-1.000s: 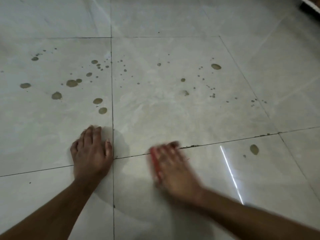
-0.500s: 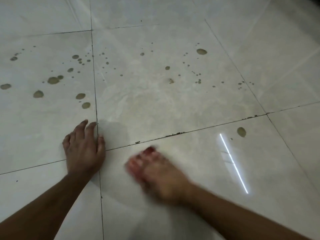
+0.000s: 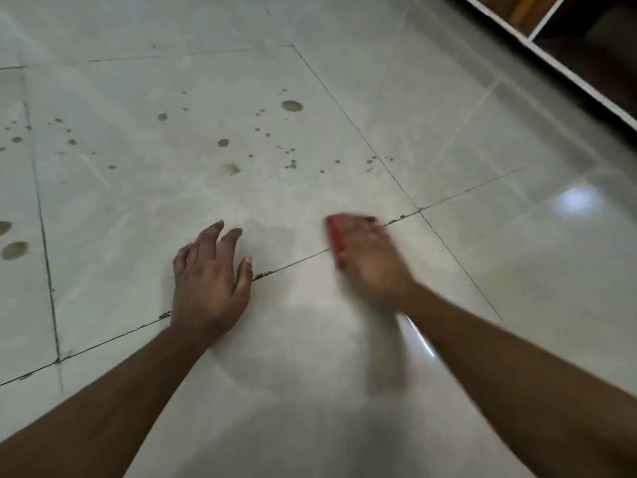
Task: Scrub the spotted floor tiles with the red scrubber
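Left hand (image 3: 210, 281) flat on floor tiles (image 3: 310, 339), fingers spread, holding nothing. Right hand (image 3: 370, 260), blurred, grips red scrubber (image 3: 335, 241) on grout line. Brown spots (image 3: 292, 105) beyond.

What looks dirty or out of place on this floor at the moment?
Brown-green spots are scattered over the pale tiles beyond both hands, unscrubbed. Dark grit sits in the grout line beside the left hand. The right hand holds the red scrubber, blurred, on that line.
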